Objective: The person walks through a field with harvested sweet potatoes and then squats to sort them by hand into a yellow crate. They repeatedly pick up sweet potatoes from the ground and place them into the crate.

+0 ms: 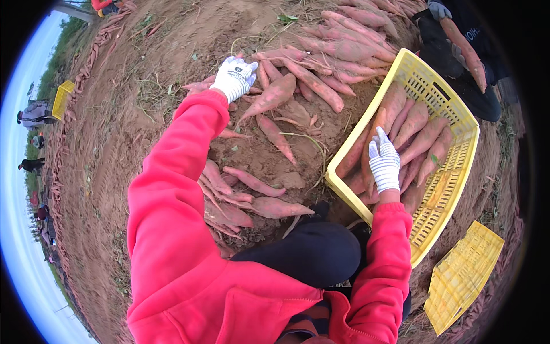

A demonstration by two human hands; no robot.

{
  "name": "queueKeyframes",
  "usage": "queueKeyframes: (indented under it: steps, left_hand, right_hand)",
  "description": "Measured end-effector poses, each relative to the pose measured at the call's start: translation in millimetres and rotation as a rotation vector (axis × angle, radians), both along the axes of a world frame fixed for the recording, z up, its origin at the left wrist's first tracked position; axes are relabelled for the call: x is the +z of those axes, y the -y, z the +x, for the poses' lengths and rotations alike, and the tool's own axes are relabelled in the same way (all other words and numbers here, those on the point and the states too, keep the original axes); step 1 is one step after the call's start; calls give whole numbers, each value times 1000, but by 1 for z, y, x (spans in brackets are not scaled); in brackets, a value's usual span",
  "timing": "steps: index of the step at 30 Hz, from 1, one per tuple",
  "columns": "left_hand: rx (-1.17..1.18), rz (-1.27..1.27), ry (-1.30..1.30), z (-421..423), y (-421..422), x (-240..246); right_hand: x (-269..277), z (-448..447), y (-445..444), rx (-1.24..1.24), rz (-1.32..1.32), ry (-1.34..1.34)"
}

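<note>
My left hand (pixel 235 77), in a white knit glove, reaches to the far end of a pile of sweet potatoes (pixel 275 96) on the soil. Its fingers meet a sweet potato partly hidden under them; whether they grip it is unclear. My right hand (pixel 383 161), in a striped white glove, is inside a yellow plastic crate (pixel 466 148), over the sweet potatoes (pixel 425 139) lying there. Its fingers point away from me beside a long orange-brown one, and a grip cannot be made out. More sweet potatoes (pixel 253 180) lie on the ground before my knee.
At the upper right a co-worker's gloved hand (pixel 439 9) holds a large sweet potato (pixel 464 53) beside the crate. Another yellow crate (pixel 464 275) lies at the lower right. Long rows of sweet potatoes (pixel 90 60), a distant yellow crate (pixel 63 99) and several people are at the left.
</note>
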State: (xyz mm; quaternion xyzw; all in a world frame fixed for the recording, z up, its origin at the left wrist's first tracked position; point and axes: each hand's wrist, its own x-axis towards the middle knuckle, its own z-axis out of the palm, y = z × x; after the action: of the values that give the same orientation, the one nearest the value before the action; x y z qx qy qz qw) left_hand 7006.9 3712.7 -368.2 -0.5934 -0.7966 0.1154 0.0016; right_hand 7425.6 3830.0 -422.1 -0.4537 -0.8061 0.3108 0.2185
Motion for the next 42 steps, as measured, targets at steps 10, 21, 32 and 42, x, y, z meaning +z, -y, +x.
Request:
queueKeyframes:
  steps: [10,21,32,42]
  left_hand:
    - [374,399,459,64,35,-72]
    - [960,451,2414,30,131,-69]
    - [425,362,1632,59,154,20]
    - [685,387,1926,19,153,47]
  right_hand:
    - [-11,1,-4,-52,-195,-258]
    - [-11,6,-7,-61,-346,-546]
    - [108,-133,55,644,840,69]
    - [56,-140,82,878,-707,-36]
